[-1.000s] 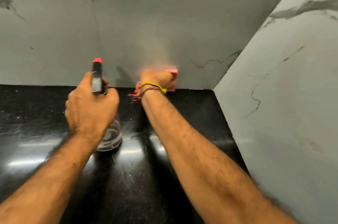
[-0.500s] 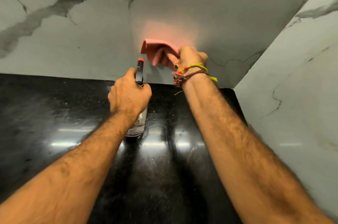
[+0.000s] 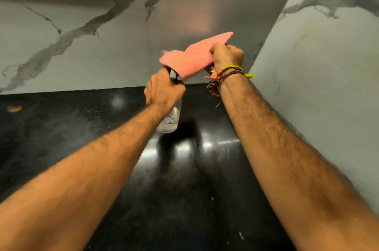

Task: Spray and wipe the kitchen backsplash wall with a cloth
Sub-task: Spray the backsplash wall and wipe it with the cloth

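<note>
the pink cloth has come off the backsplash wall and now hangs in the air near the back right corner, pinched in the right hand, its lower edge covering the spray bottle nozzle. the left hand still grips the bottle's neck above the black counter. thread bracelets circle the right wrist; the side wall stands just right.
</note>
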